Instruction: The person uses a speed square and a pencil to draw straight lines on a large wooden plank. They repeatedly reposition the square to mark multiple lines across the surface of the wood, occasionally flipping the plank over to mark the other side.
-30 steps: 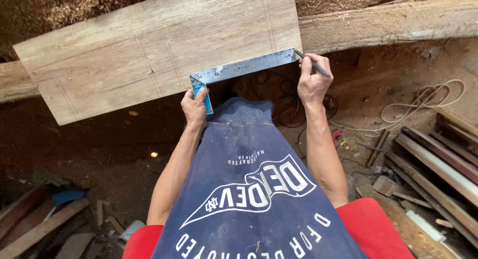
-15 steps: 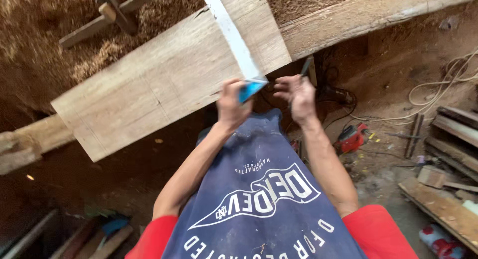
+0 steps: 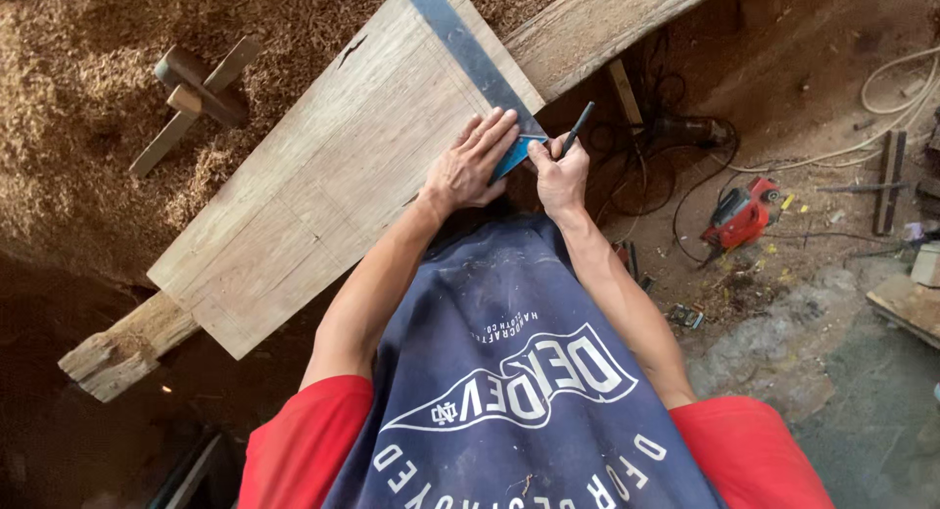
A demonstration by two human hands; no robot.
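A steel try square (image 3: 460,41) w/ blue stock is laid flat across the near end of a pale, broad wooden plank (image 3: 323,176), blade run diagonally to the far edge. A dark pencil (image 3: 576,129) is held tilted, tip set beside the square's stock at the plank's corner.

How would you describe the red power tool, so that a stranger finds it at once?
Start at the wide pale plank where both hands work, then look to the person's right, onto the dirt floor. The red power tool lies among dark cables; nothing else on that floor is bright red.
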